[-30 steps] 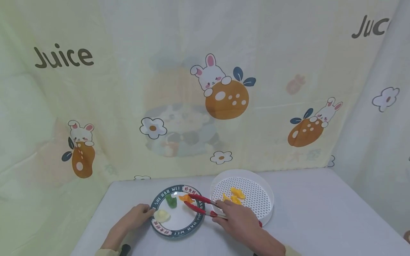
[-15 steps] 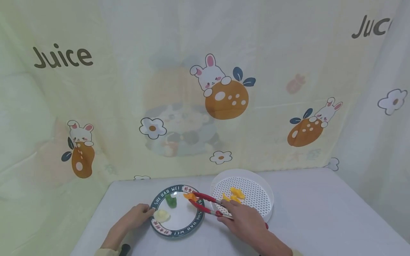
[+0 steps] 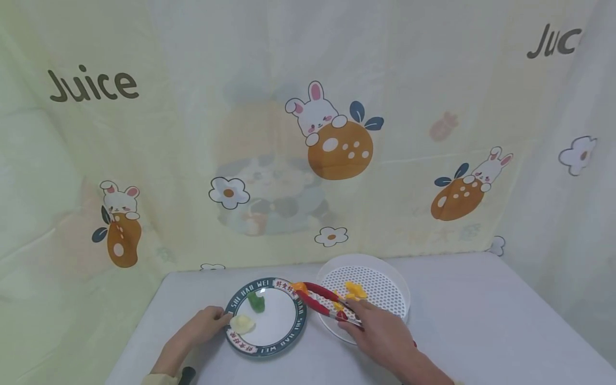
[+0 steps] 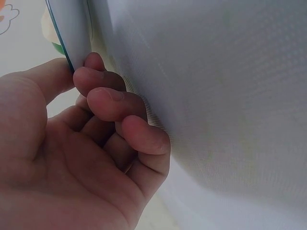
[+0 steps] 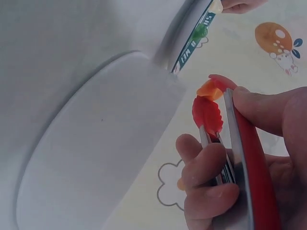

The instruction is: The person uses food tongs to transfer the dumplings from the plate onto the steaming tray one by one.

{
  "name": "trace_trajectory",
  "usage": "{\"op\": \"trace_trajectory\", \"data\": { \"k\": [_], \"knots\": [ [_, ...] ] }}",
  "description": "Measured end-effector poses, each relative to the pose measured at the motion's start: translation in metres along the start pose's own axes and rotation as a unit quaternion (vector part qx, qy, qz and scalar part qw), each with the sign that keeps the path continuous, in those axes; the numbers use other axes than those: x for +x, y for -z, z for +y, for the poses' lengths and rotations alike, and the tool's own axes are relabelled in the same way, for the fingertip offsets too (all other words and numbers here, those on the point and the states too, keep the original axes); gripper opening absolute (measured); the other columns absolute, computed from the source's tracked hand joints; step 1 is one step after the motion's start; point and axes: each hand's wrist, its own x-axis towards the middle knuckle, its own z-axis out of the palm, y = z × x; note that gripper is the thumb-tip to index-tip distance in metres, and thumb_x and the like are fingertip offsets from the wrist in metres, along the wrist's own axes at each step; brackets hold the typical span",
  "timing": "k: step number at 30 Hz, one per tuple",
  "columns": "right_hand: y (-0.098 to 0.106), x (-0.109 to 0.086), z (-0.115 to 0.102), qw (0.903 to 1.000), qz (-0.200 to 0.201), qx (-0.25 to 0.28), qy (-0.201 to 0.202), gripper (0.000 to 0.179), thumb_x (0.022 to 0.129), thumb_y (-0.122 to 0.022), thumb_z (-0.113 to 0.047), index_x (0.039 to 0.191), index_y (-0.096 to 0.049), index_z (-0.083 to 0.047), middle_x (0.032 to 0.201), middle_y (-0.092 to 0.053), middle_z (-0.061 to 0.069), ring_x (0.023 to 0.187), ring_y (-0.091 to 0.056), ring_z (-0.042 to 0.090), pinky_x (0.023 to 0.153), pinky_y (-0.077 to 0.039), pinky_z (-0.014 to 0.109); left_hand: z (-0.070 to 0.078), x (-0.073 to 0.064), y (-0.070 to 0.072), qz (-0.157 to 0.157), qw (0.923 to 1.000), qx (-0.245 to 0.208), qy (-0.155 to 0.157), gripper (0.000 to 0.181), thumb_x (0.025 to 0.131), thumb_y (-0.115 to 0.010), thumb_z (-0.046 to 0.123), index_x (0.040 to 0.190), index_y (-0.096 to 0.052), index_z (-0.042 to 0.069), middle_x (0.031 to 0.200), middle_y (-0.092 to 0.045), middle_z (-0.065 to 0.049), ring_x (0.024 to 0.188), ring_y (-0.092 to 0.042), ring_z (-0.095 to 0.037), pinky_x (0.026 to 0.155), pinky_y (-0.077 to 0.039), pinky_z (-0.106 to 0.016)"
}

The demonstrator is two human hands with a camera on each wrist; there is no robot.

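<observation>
My right hand [image 3: 382, 334] grips red-tipped metal tongs [image 5: 244, 143], thumb on one arm and fingers curled round the other. An orange, dumpling-shaped piece [image 5: 210, 90] is pinched between the tong tips, over the plate's right rim in the head view. My left hand [image 3: 207, 324] pinches the left rim of the round plate [image 3: 269, 351], thumb above and fingertips under the edge in the left wrist view. On that plate lie a green piece [image 3: 256, 302] and a pale cream piece [image 3: 242, 324]. Several yellow pieces [image 3: 355, 291] lie in the white perforated basket [image 3: 403, 283], partly behind the tongs.
The plate and basket stand side by side on a white-covered table [image 3: 471, 315]. A curtain [image 3: 269, 133] printed with rabbits and fruit hangs right behind the table's back edge. Another stretch of pale curtain [image 3: 568, 224] runs along the right side.
My right hand has moved right with the tongs, carrying the orange piece from over the plate's middle to its right rim. My left hand has stayed at the plate's left edge.
</observation>
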Motion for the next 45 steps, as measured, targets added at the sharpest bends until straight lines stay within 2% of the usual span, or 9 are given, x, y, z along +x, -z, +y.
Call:
{"op": "trace_trajectory", "data": {
  "k": [7,15,23,29,36,45],
  "knots": [
    [0.008,-0.003,0.006,0.9998,0.002,-0.009,-0.017,0.063,0.084,-0.075,-0.053,0.137,-0.060,-0.022,0.130,-0.067,0.005,0.107,-0.065,0.023,0.087,-0.058,0.045,0.000,0.000,0.000,0.003,1.0000,0.006,-0.002,0.030,0.102,-0.055,0.030,0.080,-0.059,0.010,0.073,-0.055,-0.004,0.072,-0.051,-0.016,0.065,-0.043,-0.031],
    [0.015,-0.004,0.018,0.9997,0.019,-0.014,-0.004,0.062,0.085,-0.074,-0.053,0.136,-0.062,-0.019,0.129,-0.068,0.008,0.114,-0.066,0.031,0.090,-0.055,0.053,0.000,0.002,0.001,0.003,0.9999,0.010,-0.006,0.029,0.102,-0.055,0.030,0.082,-0.061,0.010,0.074,-0.057,-0.004,0.072,-0.052,-0.016,0.066,-0.045,-0.031],
    [0.017,-0.004,0.034,0.9995,0.015,-0.025,-0.013,0.066,0.087,-0.070,-0.056,0.139,-0.059,-0.018,0.133,-0.066,0.012,0.119,-0.063,0.036,0.093,-0.053,0.058,-0.001,0.003,0.002,0.006,0.9999,0.007,-0.014,0.030,0.102,-0.055,0.030,0.080,-0.059,0.010,0.074,-0.055,-0.004,0.072,-0.051,-0.016,0.065,-0.043,-0.031],
    [0.020,-0.004,0.045,0.9993,0.015,-0.027,-0.021,0.065,0.087,-0.070,-0.056,0.138,-0.060,-0.017,0.132,-0.066,0.013,0.115,-0.065,0.035,0.090,-0.054,0.056,-0.002,0.004,0.002,0.010,0.9998,0.008,-0.018,0.030,0.102,-0.055,0.031,0.080,-0.058,0.010,0.073,-0.055,-0.004,0.071,-0.051,-0.016,0.064,-0.043,-0.031],
    [0.028,-0.004,0.052,0.9986,-0.009,-0.022,-0.047,0.068,0.087,-0.072,-0.055,0.140,-0.058,-0.014,0.131,-0.066,0.015,0.110,-0.065,0.033,0.090,-0.055,0.055,-0.002,0.006,0.003,0.003,0.9999,0.008,-0.013,0.030,0.102,-0.055,0.032,0.083,-0.060,0.010,0.075,-0.057,-0.004,0.073,-0.052,-0.016,0.066,-0.045,-0.032],
    [0.034,-0.001,0.065,0.9982,-0.008,-0.029,-0.052,0.068,0.087,-0.074,-0.050,0.137,-0.059,-0.008,0.125,-0.068,0.015,0.101,-0.065,0.028,0.085,-0.057,0.051,-0.004,0.005,-0.001,-0.006,1.0000,0.000,0.007,0.028,0.102,-0.055,0.032,0.085,-0.062,0.010,0.077,-0.059,-0.004,0.075,-0.054,-0.016,0.068,-0.047,-0.033]
  ]
}}
